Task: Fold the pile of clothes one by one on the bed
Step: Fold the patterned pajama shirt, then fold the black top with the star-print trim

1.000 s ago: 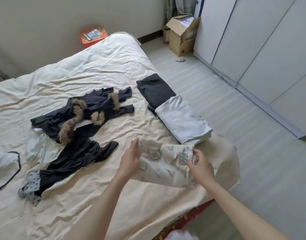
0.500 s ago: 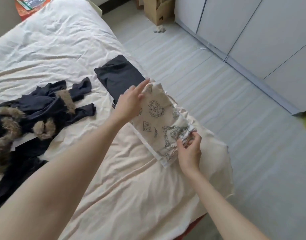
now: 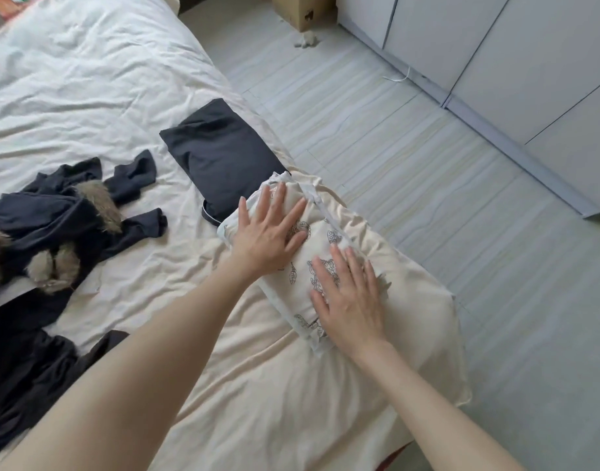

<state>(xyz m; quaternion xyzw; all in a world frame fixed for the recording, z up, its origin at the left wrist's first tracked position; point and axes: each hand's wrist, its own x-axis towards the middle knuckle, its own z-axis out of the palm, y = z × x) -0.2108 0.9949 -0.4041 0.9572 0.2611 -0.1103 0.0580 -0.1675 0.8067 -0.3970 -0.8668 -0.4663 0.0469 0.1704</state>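
Smoothing is the step in hand. Both hands lie flat, fingers straight and spread, on the folded printed garment [image 3: 303, 266], which sits near the bed [image 3: 88, 79] edge at about 3 o'clock from the middle of the view. The left hand [image 3: 269, 232] presses its far end, towards 11 o'clock; the right hand [image 3: 351, 300] presses the near end, towards 5 o'clock. Neither hand grips anything. The garment seems to rest on another folded pale piece, though only a thin edge of that shows, so I cannot be sure. Just beyond it, at 12 o'clock, lies a folded dark garment [image 3: 220, 158], touching or nearly so.

This piece looks finished, judging by its neat rectangle. The next move probably calls for lifting both palms away without dragging the fold, then reaching to 9 o'clock for the unfolded dark heap with fur trim [image 3: 54, 232], picking out a single item and spreading it on bare sheet.
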